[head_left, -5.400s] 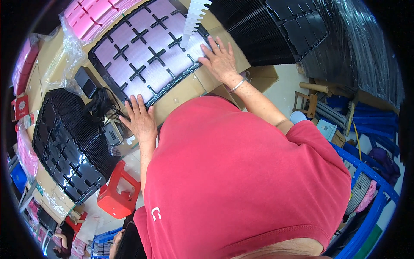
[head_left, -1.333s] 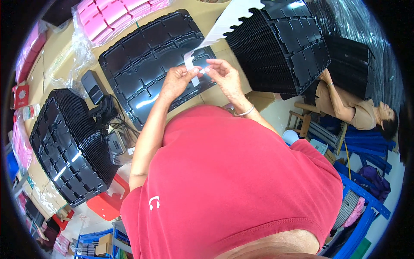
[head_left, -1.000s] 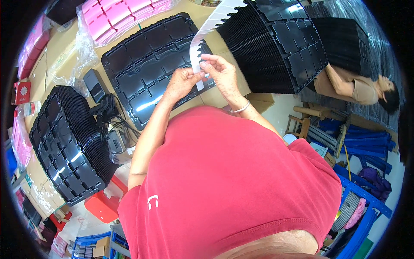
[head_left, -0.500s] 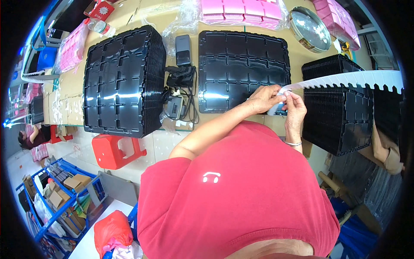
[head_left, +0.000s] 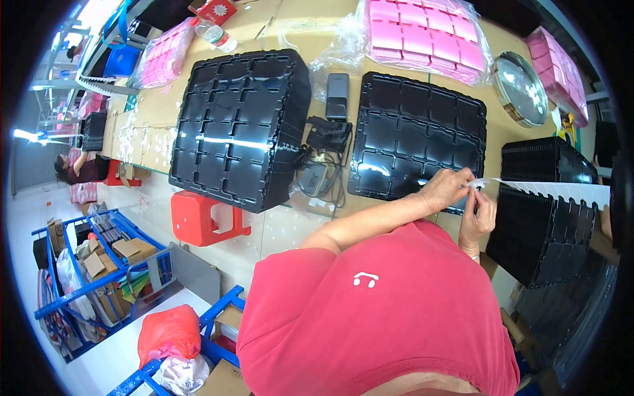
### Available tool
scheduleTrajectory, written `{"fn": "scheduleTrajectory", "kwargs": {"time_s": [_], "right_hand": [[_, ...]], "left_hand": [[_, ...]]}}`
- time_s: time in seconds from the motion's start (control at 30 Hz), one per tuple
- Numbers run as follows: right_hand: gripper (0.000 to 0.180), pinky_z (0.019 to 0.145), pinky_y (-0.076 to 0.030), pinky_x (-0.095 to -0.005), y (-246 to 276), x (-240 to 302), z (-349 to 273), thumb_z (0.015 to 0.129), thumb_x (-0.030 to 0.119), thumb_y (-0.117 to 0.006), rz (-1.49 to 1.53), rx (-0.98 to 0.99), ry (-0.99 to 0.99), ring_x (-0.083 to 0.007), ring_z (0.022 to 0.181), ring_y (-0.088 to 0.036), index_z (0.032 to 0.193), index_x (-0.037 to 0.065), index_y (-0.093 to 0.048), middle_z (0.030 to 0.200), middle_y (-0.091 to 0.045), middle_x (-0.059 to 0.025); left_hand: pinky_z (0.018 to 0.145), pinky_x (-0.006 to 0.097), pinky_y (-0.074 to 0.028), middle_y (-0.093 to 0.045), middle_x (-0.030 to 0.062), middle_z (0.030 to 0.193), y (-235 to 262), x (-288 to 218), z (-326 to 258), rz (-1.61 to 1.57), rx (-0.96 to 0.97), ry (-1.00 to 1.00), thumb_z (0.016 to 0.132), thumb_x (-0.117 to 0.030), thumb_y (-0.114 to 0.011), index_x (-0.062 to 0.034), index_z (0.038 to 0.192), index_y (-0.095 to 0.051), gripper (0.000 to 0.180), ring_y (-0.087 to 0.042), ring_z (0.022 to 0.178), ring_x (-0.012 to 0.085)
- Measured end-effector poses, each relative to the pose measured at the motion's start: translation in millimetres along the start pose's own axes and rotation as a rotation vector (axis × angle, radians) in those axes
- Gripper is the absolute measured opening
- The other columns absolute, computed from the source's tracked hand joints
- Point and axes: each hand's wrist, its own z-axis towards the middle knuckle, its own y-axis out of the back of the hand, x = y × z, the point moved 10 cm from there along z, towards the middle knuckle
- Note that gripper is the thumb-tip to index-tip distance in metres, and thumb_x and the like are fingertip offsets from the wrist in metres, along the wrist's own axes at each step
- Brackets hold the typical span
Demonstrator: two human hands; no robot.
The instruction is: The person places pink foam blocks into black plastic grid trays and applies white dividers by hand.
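My left hand point(head_left: 448, 189) reaches across to the right, its fingers pinched on the end of a white strip point(head_left: 558, 191) with a toothed lower edge. Just beneath, my right hand point(head_left: 478, 219) has thumb and fingers closed at the same end of the strip. The fingers hide part of that end, and a small dark spot shows between them. From there the strip runs off to the right, over stacked black trays. Both hands are over the near right corner of a black moulded plastic tray point(head_left: 416, 142) with several compartments, lying on the table.
Left stands a tall stack of black trays point(head_left: 231, 125); more black trays point(head_left: 538, 224) are stacked at right. Between lie a grey phone-like device point(head_left: 337, 96) and a cabled adapter point(head_left: 317, 178). Behind are pink pieces in plastic point(head_left: 426, 39) and a round tin point(head_left: 520, 89). A red stool point(head_left: 198, 218) stands below.
My view has turned, so the table's things sit further right and lower. Both hands stay at the strip's end near the tray corner. The strip looks narrower near my fingers.
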Motion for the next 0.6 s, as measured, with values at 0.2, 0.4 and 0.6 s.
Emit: {"fn": "scheduleTrajectory", "kwargs": {"time_s": [0.2,0.4,0.6], "right_hand": [[0.016,0.066,-0.049,-0.0309,-1,-3,-6,0.076,-0.001,-0.072,0.323,0.032,-0.132,-0.0233,0.073,-0.062,0.089,0.003,-0.063,0.083,-0.062,-0.0104],[0.012,0.054,-0.043,-0.0192,-60,-120,0,0.087,0.012,-0.065,0.574,0.307,-0.903,-0.0053,0.067,-0.054,0.092,0.002,-0.064,0.074,-0.06,0.0018],[0.012,0.066,-0.048,-0.0303,-155,-134,117,0.083,0.014,-0.067,0.28,0.581,-0.248,-0.0161,0.069,-0.06,0.089,0.004,-0.066,0.079,-0.065,-0.0063]], "left_hand": [[0.072,0.037,-0.053,-0.068,0.0139,0.091,7,5,-1,0.008,-0.064,-0.087,0.078,0.0,-0.063,-0.0084,0.107,-0.062,0.03,-0.068,0.083,0.0289],[0.075,0.034,-0.051,-0.068,0.0115,0.093,17,12,3,-0.045,0.037,0.105,0.087,-0.012,-0.062,-0.0054,0.097,-0.064,0.012,-0.067,0.087,0.0255],[0.074,0.026,-0.046,-0.065,0.0071,0.09,-12,9,-3,-0.178,0.205,0.133,0.089,-0.011,-0.061,-0.0036,0.1,-0.065,0.014,-0.06,0.079,0.0168]]}}
